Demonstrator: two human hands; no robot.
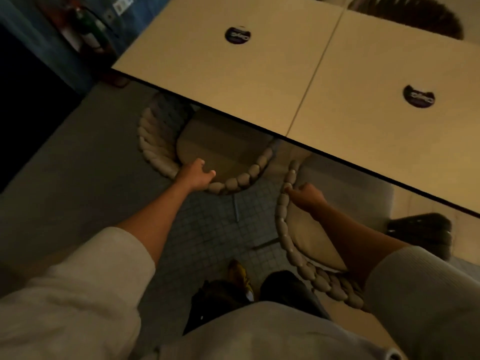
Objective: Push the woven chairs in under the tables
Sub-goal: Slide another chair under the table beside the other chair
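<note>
Two woven chairs with thick braided beige rims and pale seat cushions stand at the near edge of two joined tan tables [259, 81]. The left chair [155, 141] has its front half hidden under the left table. My left hand [197, 175] rests on its braided back rim, fingers curled over the braid. The right chair [285, 229] stands further out from the right table [376, 141], with most of its seat showing. My right hand [307, 196] grips its rim near the top of the braid.
Each table carries a round dark sticker [237, 35]. A small-tiled floor [207, 229] lies between the chairs, with my shoes at the bottom. A dark object [420, 229] sits beyond the right chair. A fire extinguisher [89, 29] stands by the far wall.
</note>
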